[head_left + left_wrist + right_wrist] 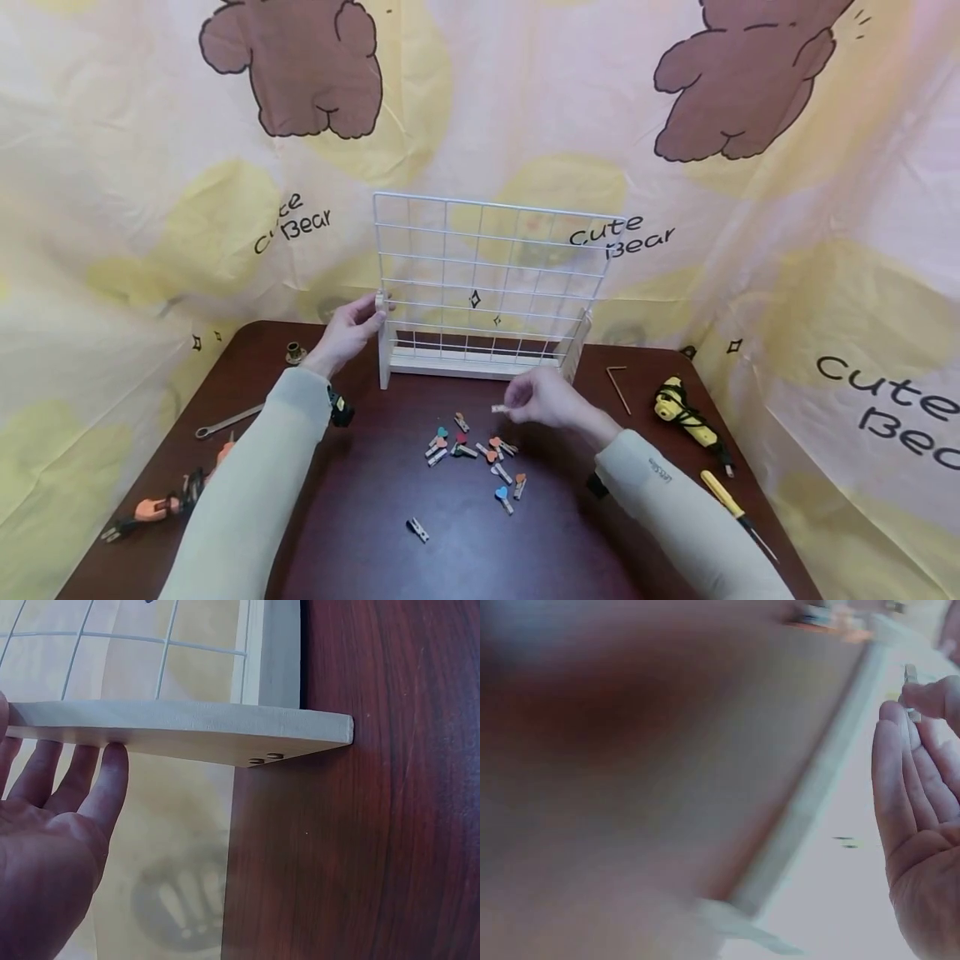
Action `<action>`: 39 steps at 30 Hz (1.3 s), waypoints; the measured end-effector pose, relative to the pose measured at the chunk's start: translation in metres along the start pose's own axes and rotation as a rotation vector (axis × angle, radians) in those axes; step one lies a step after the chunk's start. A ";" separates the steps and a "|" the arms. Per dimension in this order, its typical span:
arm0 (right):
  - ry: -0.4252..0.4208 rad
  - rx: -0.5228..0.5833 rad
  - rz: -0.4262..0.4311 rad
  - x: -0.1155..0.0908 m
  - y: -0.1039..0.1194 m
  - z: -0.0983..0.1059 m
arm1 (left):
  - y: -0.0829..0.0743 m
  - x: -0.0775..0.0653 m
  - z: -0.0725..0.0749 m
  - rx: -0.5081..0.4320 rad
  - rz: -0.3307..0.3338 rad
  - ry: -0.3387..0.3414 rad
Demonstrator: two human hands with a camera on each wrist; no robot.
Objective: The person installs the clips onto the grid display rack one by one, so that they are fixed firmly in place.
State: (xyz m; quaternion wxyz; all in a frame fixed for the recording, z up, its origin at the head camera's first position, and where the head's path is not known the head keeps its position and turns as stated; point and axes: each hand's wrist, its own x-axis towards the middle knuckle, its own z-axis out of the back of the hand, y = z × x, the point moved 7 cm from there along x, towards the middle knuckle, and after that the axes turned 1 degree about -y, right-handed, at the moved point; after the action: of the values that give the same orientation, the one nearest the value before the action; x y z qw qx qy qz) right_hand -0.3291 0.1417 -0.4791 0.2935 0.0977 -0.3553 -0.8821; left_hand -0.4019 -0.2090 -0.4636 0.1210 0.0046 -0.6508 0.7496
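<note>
A white wire grid rack with a wooden base bar (465,367) stands at the back of the table. At its left end, my left hand (348,333) grips the wooden side panel (187,716), with the fingers against its outer face. In front of the rack, my right hand (543,398) pinches a small wooden clothespin (498,408) between thumb and fingers, above the tabletop; the clothespin's end also shows in the blurred right wrist view. Below it lie several clothespins (502,475) with coloured heart tops. One dark-topped clothespin (417,530) lies apart, closer to me.
On the left are a brass fitting (295,355), a wrench (225,422) and an orange corded tool (159,508). On the right lie a copper-coloured hex key (618,392), a yellow corded tool (686,417) and a yellow-handled screwdriver (722,495). A printed curtain (517,100) hangs behind.
</note>
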 end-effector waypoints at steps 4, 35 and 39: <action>-0.024 0.017 0.010 0.022 0.053 0.039 | -0.001 -0.001 0.002 -0.005 0.007 0.001; -0.116 -0.771 0.183 0.209 0.326 0.161 | -0.001 0.001 -0.003 -0.018 0.042 0.060; -0.062 -0.817 0.169 0.216 0.329 0.155 | 0.000 0.001 0.002 -0.014 0.032 0.063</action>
State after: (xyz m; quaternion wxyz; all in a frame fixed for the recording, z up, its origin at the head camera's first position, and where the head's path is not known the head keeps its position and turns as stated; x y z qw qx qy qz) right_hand -0.4154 -0.0859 -0.1334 0.3684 -0.0828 0.0084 -0.9259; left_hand -0.4037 -0.2107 -0.4630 0.1294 -0.0301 -0.6518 0.7467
